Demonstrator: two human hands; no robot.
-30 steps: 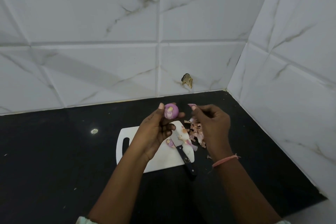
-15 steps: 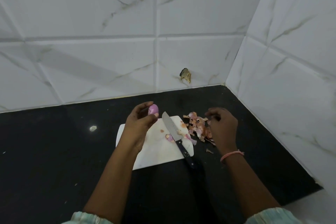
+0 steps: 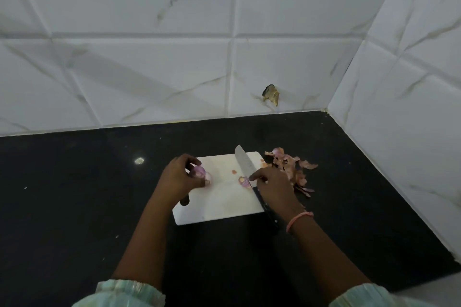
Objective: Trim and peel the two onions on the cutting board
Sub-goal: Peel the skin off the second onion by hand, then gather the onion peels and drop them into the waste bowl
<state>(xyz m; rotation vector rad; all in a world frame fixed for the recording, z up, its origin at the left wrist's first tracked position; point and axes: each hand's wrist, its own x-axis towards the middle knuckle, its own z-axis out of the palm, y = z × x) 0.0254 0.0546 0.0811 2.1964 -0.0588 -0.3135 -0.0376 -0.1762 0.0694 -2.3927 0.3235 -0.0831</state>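
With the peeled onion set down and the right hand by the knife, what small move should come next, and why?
Probably the right hand should clear the cut onion scrap off the cutting board toward the peel pile; its fingertip is already reaching it, while the left hand holds the peeled onion.

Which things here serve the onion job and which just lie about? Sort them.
Job: peeled onion in the left hand; knife; cutting board; cut onion scrap by the right hand; peel pile.

Lying about: brown scrap on the wall; pale speck on the counter.
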